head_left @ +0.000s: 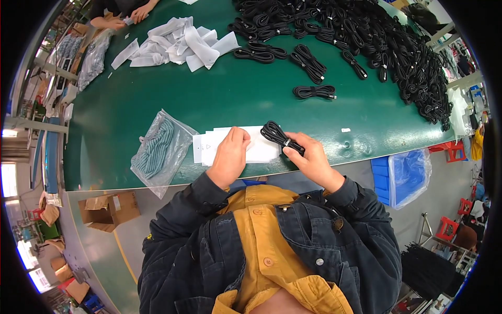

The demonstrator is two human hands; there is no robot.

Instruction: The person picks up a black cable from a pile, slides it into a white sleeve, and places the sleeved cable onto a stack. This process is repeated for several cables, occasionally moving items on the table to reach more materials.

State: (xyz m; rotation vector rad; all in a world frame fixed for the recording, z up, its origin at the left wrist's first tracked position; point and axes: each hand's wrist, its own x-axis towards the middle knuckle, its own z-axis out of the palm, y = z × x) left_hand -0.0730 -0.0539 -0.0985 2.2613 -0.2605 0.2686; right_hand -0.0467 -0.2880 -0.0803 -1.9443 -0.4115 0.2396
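A coiled black cable (280, 137), tied at its middle, is gripped between the thumb and fingers of my right hand (310, 158). Its loops point up and left, above a stack of flat white bags (261, 149) near the table's front edge. My left hand (231, 155) lies over the left part of that stack, fingers curled and pinching at the top bag. How much of the bag's edge it has is hidden under the fingers. To the left of the stack lies a clear plastic bag (180, 137) with a grey-green braided cord (157, 149) inside.
Loose black cables (314, 91) lie on the green table (209, 99), with a large heap (397, 57) at the far right. Filled white bags (180, 44) pile up at the far left, near another person's hands (138, 14). Beside the table are a blue bin (384, 180) and a cardboard box (112, 209).
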